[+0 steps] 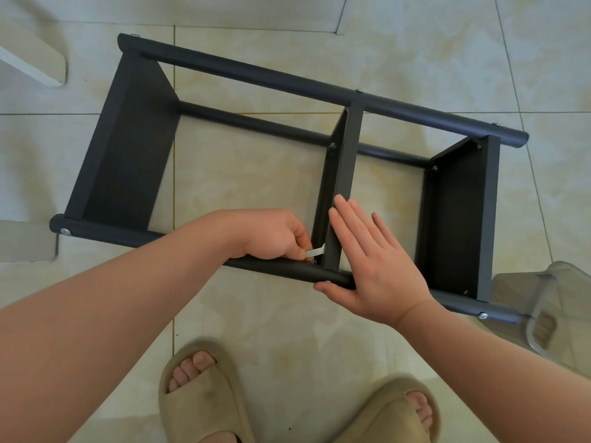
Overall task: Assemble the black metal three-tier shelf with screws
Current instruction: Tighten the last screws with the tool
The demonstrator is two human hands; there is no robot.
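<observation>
**Shelf on Its Side: Fastening at the Middle Tier**

The tiled floor [287,321] carries the black metal three-tier shelf [271,76], which lies on its side just ahead of the person's slippers [198,394]. Three tiers sit between the tube posts: the left end tier [128,148], the middle tier [343,167] and the right end tier [457,219].

Handling: the frame is judged to be rigid steel, moderately heavy, with a smooth painted finish that may slide on tile. Take hold at a tube post or a tier edge. Avoid lifting by one post while any joint may be loose.

Hands: the right hand [374,266] lies flat with straight fingers. Its palm covers the near tube post [275,269], its fingers run along the middle tier, and its thumb rests against the post's near side. The left hand [271,235] pinches a small silver tool [315,252] with curled fingers at the joint of the middle tier and the near post.

Limits of view: the screw under the tool is mostly hidden by the left fingers. Whether the tool is a hex key or a flat wrench cannot be determined. Washer-headed screws [66,231] show at the post ends. A clear plastic object [543,298] at the right edge and a white object [32,65] at upper left are cut off and cannot be identified.
</observation>
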